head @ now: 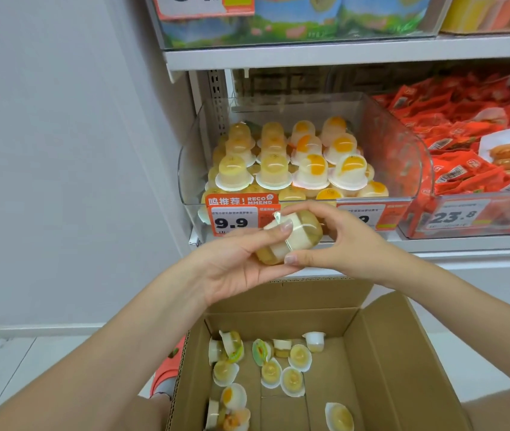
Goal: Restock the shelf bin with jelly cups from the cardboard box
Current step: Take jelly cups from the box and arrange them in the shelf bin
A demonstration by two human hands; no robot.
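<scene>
Head: jelly cups [289, 239] between fingers [281, 228]

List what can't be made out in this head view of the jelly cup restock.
- Held jelly cups: exact count unclear; the left hand and right hand cover them.
- Middle price tag: digits hidden behind the right hand.
- Clear shelf bin: lower layers masked by top cups and tags.
- Cardboard box: near end cut off by the bottom edge.
- Top shelf packs: cut off by the top edge.
</scene>
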